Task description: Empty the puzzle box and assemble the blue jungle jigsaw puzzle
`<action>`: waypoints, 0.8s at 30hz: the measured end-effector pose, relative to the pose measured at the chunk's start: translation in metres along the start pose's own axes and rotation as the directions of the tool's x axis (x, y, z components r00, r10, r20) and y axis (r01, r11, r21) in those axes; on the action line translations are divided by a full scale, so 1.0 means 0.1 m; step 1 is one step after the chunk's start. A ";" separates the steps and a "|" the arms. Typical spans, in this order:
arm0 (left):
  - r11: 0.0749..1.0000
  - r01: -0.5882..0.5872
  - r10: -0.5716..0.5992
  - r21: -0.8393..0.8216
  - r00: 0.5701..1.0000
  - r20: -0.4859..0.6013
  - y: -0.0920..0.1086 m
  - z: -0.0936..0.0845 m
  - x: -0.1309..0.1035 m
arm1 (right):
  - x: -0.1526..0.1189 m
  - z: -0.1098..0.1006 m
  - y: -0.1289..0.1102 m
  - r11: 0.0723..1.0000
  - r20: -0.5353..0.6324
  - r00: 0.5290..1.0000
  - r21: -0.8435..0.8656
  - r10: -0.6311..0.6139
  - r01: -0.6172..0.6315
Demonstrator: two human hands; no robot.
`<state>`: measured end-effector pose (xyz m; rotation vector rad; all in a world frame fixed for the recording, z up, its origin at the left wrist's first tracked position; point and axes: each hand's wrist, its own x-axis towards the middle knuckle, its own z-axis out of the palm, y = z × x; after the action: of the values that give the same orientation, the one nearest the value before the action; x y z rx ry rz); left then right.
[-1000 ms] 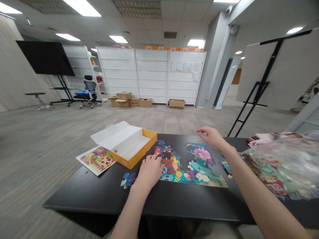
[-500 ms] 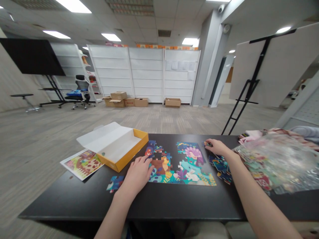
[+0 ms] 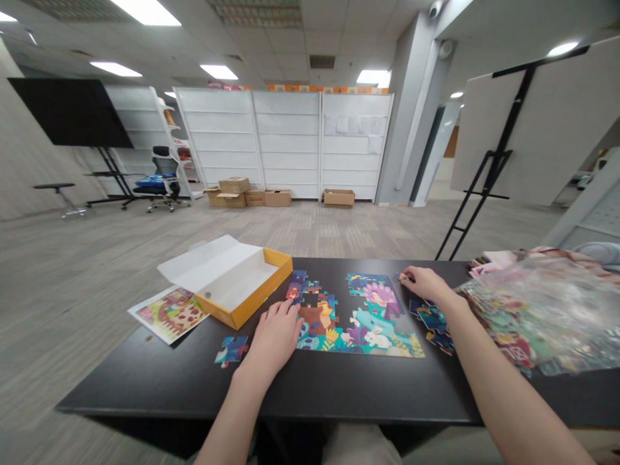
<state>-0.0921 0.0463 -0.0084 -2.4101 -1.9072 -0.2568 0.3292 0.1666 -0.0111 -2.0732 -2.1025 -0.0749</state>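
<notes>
A partly joined jigsaw puzzle lies on the black table, its left section (image 3: 317, 320) and right section (image 3: 382, 323) parted by a gap. My left hand (image 3: 274, 336) lies flat over the left section's lower left edge, fingers stretched out and holding nothing. Beyond the right section's upper right corner, my right hand (image 3: 423, 284) pinches a small dark puzzle piece (image 3: 403, 277), partly hidden by the fingers. Several loose puzzle pieces (image 3: 431, 318) lie beneath and beside my right forearm. Left of my left hand are a few joined blue pieces (image 3: 232, 350).
An open yellow box (image 3: 261, 290) with a white lid stands at the table's back left, beside a picture sheet (image 3: 169, 314). Clear plastic bags of colourful pieces (image 3: 547, 310) crowd the right side. A board on a black stand (image 3: 489, 174) rises behind.
The view has shifted slightly, so the table sits a little further right. Both hands keep nearly the same places on the table, and the blue pieces at left show more fully.
</notes>
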 end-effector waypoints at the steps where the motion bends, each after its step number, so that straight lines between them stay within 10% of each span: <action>1: 1.000 0.002 -0.002 0.003 1.000 -0.003 0.01 0.01 0.00 | 0.00 0.00 -0.01 1.000 -0.012 1.000 0.006 0.015 -0.015; 11: 1.000 -0.009 0.009 0.010 1.000 -0.022 0.03 -0.02 -0.07 | -0.02 -0.08 -0.19 0.984 -0.111 0.994 0.176 0.012 0.008; 24: 0.999 -0.023 0.024 0.023 0.999 -0.048 0.03 0.02 -0.06 | -0.26 0.08 -1.44 0.843 -0.082 0.869 0.213 -0.488 0.494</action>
<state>-0.0908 0.0400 -0.0117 -2.3879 -1.8500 -0.2883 0.1855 0.1386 -0.0094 -1.3578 -2.4430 0.0679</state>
